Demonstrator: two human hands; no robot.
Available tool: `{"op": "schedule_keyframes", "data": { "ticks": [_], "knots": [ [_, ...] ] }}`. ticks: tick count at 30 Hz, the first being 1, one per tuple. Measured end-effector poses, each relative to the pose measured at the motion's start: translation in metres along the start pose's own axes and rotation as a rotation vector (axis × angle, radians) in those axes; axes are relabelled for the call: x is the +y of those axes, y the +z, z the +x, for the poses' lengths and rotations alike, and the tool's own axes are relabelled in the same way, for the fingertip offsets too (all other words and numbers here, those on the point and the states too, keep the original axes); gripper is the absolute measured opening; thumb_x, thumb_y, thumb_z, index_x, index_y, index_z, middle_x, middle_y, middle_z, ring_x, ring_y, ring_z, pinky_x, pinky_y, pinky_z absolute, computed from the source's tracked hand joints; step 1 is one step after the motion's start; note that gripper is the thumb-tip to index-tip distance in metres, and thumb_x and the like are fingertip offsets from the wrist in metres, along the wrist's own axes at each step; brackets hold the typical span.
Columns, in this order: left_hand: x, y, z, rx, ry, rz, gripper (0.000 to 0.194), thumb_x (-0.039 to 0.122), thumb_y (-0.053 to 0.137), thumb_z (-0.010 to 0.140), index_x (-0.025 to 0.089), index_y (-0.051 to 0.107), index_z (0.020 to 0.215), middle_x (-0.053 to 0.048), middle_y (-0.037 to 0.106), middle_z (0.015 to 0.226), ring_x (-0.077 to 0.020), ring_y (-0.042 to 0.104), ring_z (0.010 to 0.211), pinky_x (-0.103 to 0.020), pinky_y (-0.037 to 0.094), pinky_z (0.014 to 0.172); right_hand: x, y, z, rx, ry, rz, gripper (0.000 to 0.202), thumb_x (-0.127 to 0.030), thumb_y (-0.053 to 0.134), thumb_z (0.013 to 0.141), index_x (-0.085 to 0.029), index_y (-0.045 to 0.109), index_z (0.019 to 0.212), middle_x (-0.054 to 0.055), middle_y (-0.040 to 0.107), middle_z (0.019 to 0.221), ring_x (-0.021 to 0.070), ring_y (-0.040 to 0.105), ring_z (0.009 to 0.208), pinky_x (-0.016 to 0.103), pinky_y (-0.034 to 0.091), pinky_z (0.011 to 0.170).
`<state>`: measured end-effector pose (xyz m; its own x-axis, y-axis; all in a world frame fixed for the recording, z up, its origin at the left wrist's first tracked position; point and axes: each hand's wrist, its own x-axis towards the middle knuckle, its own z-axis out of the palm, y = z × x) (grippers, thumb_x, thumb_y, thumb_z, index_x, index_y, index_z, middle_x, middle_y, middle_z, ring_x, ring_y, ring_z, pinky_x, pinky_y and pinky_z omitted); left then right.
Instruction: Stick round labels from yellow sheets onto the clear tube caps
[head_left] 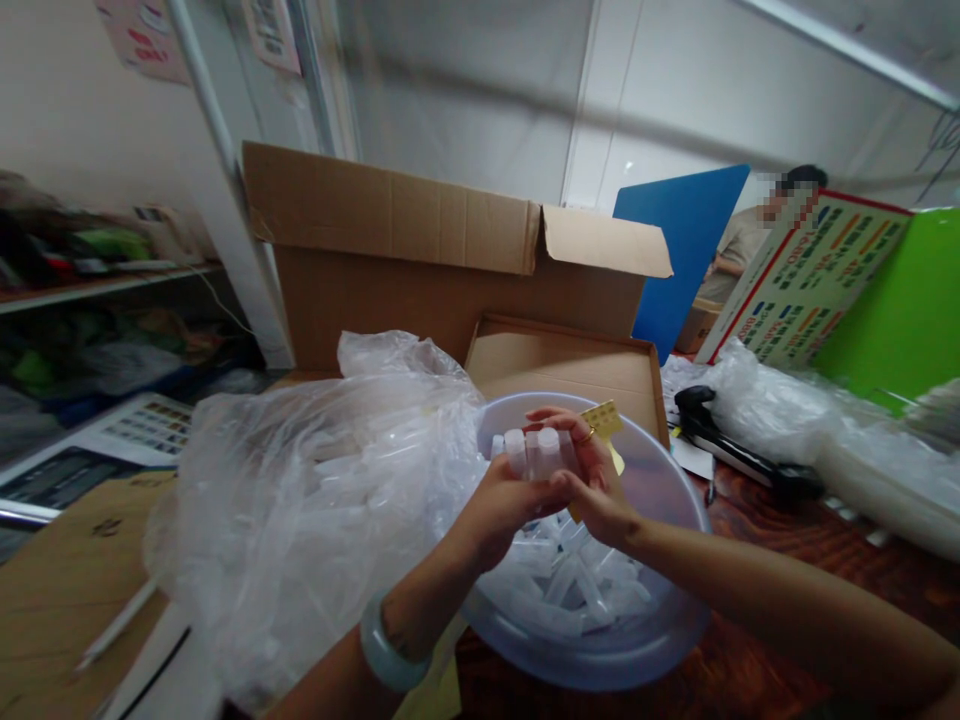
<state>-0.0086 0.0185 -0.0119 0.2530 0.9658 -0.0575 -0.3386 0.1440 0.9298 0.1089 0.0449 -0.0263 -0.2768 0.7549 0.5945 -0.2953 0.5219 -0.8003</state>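
Note:
Several small clear plastic bottles (pixel 541 456) with white caps stand upright, side by side, between my two hands. My left hand (pixel 504 508) closes round them from the left, its thumb across the front. From the right, my right hand (pixel 598 487) grips the same bottles, a ring on one finger. A yellow sheet of labels (pixel 600 415) sticks out behind the right fingers; how it is held is hidden. Below both hands is a translucent bluish plastic basin (pixel 686 535), with many clear bottles or tubes (pixel 574 590) lying jumbled in it.
A large clear plastic bag (pixel 300 520) of pale items leans against the basin's left side. Behind stand an open cardboard box (pixel 435 290) and a shallow carton (pixel 562 365). A black tape dispenser (pixel 739 450) lies right. Another person (pixel 739 240) is behind blue and printed panels.

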Motion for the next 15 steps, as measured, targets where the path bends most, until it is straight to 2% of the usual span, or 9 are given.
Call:
{"op": "schedule_keyframes", "data": {
  "ticks": [2,3,5,7,10,13,15],
  "knots": [
    [0.000,0.000,0.000,0.025,0.017,0.028,0.038,0.020,0.081,0.055,0.012,0.069,0.089,-0.003,0.070,0.078,-0.0149,0.064,0.071,-0.024,0.048,0.066,0.000,0.002,0.000,0.042,0.012,-0.016,0.026,-0.046,0.062,0.088,-0.022,0.060,0.098,0.006,0.062,0.116,0.0199,0.060,0.105,0.034,0.047,0.093],
    [0.001,0.000,0.000,0.038,0.030,0.041,0.037,0.019,0.081,0.055,0.012,0.069,0.090,-0.003,0.070,0.079,-0.0148,0.064,0.072,-0.024,0.048,0.066,0.000,0.003,0.001,0.067,0.016,-0.022,0.020,-0.041,0.057,0.093,-0.023,0.060,0.102,0.006,0.064,0.114,0.0189,0.060,0.105,0.035,0.046,0.094],
    [0.002,0.001,0.000,0.043,0.054,0.058,0.041,0.018,0.081,0.057,0.013,0.069,0.096,-0.003,0.072,0.085,-0.0162,0.065,0.078,-0.024,0.049,0.071,0.000,0.003,0.002,0.084,-0.025,-0.068,0.023,-0.034,0.050,0.098,-0.028,0.056,0.119,0.005,0.065,0.116,0.0174,0.060,0.106,0.036,0.046,0.095],
    [0.004,0.003,-0.001,0.042,0.077,0.077,0.046,0.018,0.080,0.058,0.014,0.068,0.102,-0.004,0.073,0.091,-0.0179,0.066,0.083,-0.025,0.050,0.073,-0.001,0.004,0.005,0.052,-0.111,-0.162,0.027,-0.028,0.049,0.097,-0.031,0.057,0.123,0.004,0.065,0.116,0.0169,0.060,0.108,0.036,0.045,0.097],
    [0.007,0.003,-0.003,0.041,0.103,0.114,0.042,0.017,0.074,0.059,0.011,0.069,0.101,-0.006,0.073,0.089,-0.0216,0.067,0.084,-0.025,0.051,0.067,-0.003,0.006,0.008,0.013,-0.226,-0.269,0.015,-0.025,0.059,0.090,-0.024,0.065,0.104,0.005,0.063,0.113,0.0181,0.059,0.109,0.037,0.044,0.099],
    [0.003,-0.004,-0.002,0.022,0.091,0.198,0.037,0.023,0.072,0.063,0.010,0.069,0.098,-0.008,0.072,0.085,-0.0238,0.067,0.081,-0.025,0.051,0.061,0.000,0.009,0.011,0.061,-0.251,-0.257,0.011,-0.024,0.069,0.082,-0.020,0.060,0.084,0.007,0.065,0.109,0.0187,0.063,0.102,0.035,0.048,0.093],
    [-0.003,-0.012,0.001,0.023,0.093,0.238,0.039,0.027,0.072,0.064,0.012,0.069,0.100,-0.006,0.071,0.080,-0.0235,0.067,0.076,-0.026,0.051,0.058,0.003,0.009,0.012,0.060,-0.269,-0.229,0.013,-0.023,0.070,0.081,-0.020,0.060,0.087,0.008,0.067,0.108,0.0185,0.065,0.099,0.034,0.050,0.091]
  ]
}}
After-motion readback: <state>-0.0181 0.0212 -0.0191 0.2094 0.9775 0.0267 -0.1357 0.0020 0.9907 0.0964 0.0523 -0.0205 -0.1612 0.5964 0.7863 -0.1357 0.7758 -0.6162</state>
